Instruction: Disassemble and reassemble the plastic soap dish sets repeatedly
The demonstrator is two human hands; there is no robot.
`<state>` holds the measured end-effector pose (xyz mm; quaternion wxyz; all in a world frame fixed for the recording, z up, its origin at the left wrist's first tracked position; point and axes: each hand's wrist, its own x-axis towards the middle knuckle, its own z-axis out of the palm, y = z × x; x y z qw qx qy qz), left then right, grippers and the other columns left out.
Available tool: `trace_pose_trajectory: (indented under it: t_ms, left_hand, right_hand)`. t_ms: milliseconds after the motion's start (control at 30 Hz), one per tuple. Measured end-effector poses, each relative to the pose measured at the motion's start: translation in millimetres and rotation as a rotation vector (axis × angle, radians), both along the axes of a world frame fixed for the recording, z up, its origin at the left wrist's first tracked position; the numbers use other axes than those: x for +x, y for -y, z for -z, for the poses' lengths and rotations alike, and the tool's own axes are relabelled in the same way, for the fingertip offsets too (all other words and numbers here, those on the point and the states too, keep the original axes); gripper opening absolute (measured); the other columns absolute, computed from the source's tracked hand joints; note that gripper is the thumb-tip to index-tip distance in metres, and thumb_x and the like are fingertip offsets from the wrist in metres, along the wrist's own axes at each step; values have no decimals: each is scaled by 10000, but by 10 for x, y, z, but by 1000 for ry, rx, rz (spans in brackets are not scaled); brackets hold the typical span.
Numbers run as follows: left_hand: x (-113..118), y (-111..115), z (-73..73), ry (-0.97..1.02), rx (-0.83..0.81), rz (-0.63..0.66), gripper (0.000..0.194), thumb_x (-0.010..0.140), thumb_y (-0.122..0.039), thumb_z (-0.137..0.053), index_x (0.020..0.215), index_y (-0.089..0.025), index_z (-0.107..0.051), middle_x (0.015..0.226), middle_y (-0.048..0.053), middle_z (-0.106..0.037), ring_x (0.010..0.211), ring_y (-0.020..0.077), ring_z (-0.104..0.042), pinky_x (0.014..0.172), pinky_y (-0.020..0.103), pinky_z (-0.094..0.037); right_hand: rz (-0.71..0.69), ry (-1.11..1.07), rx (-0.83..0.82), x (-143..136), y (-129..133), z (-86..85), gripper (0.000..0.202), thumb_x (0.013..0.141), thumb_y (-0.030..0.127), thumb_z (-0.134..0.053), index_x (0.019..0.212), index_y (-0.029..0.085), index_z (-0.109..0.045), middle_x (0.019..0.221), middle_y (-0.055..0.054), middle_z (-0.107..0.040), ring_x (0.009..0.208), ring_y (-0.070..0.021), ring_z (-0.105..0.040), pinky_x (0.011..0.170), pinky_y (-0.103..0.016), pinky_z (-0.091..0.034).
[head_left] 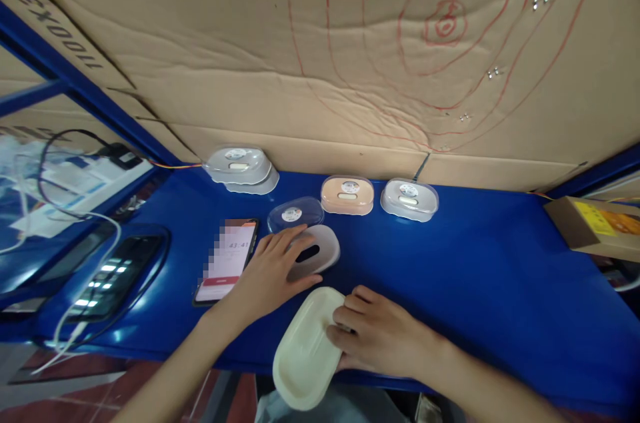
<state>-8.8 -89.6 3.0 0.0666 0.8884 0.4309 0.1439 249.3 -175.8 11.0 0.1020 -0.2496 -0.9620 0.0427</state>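
My right hand (373, 333) grips the right side of a pale cream oval soap dish (303, 353), tilted at the table's front edge with its hollow facing up. My left hand (280, 263) spans a whitish oval tray (327, 251) that has a dark oval hole. Its fingers lie over the tray's left part, with thumb and fingers spread apart; whether they press on it I cannot tell. Just behind this tray lies a clear lid (305, 212) bearing a round sticker.
Along the cardboard wall (240, 63) stand stacked grey lidded boxes (240, 170), a peach one (347, 196) and another grey one (410, 200). A lit phone (227, 260) lies by my left wrist. Cables and a dark phone (117, 280) are further left; a carton (595, 226) stands right.
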Motion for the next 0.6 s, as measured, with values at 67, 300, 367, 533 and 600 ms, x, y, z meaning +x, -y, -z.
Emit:
trace_pose_trajectory:
  t_ms: [67,300,367,533,600]
  left_hand:
    - [-38,-69,7,-4,-25,14,575,939,-484,-727,1444,-292,-532,1597,147,-523,1457,367,-503,1143,578,-408]
    - [-125,-185,-88,8,-110,84,702,956,-476,-696,1581,-314,-421,1720,136,-360,1580,356,-338,1242,602,-307]
    - [-75,-74,-107,4,-75,86,708,951,-488,-695,1582,-300,-434,1723,152,-346,1592,381,-304,1251,647,-268]
    - [71,213,-27,-56,-66,108,867,865,-608,-757,1602,-282,-437,1718,198,-336,1579,463,-298,1231,768,-182]
    - [67,208,27,-76,-77,105,858,867,-641,-739,1586,-256,-469,1703,231,-351,1565,472,-324,1217,780,-197]
  right_hand:
    - [17,7,6,-16,-7,29,392,1027,550,-635,1115,169,-661,994,-32,-684,927,-204,-591,775,-361,-387]
    - [150,-9,27,-100,-63,135,225,1062,363,-631,1140,155,-669,964,-36,-705,890,-210,-626,766,-368,-425]
    - [190,-54,30,-132,-84,163,205,1055,343,-640,1136,158,-675,968,-47,-710,892,-215,-634,774,-367,-443]
    - [233,-144,-5,-163,-136,199,152,1060,250,-604,1162,166,-678,983,-56,-723,898,-205,-660,810,-353,-498]
    - [212,-197,-12,-119,-212,188,158,1049,169,-566,1151,192,-685,1067,-62,-741,949,-189,-679,859,-335,-527]
